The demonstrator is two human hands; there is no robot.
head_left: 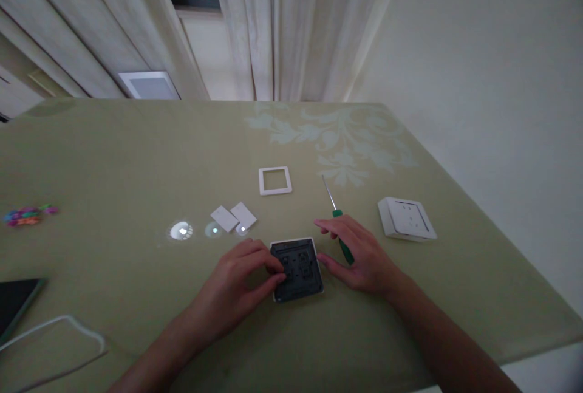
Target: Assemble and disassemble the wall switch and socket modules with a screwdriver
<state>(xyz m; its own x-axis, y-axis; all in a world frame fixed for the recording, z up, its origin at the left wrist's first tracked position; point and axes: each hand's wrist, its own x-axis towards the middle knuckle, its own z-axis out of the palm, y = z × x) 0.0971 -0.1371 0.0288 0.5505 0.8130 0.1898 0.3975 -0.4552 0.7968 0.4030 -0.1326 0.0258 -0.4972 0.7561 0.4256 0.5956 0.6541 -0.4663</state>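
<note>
A square wall switch body [298, 287] with a black inside and a thin white edge lies on the table in front of me. My left hand [248, 274] reaches over its left side, thumb and index fingertips closed together at the black interior. Whatever those fingertips pinch, if anything, is hidden. My right hand [357, 253] is open on the other side, thumb at the switch body's right edge and fingers spread above the table. A screwdriver [337, 213] with a green handle lies partly beneath the right hand, its shaft pointing away from me.
Beyond the switch body lie a white square frame [276, 192] and two white rocker plates [225, 218]. A white socket box [407, 219] sits to the right. Far left are small colourful pieces [28, 215], a dark flat device [18, 302] and a white cable [68, 318].
</note>
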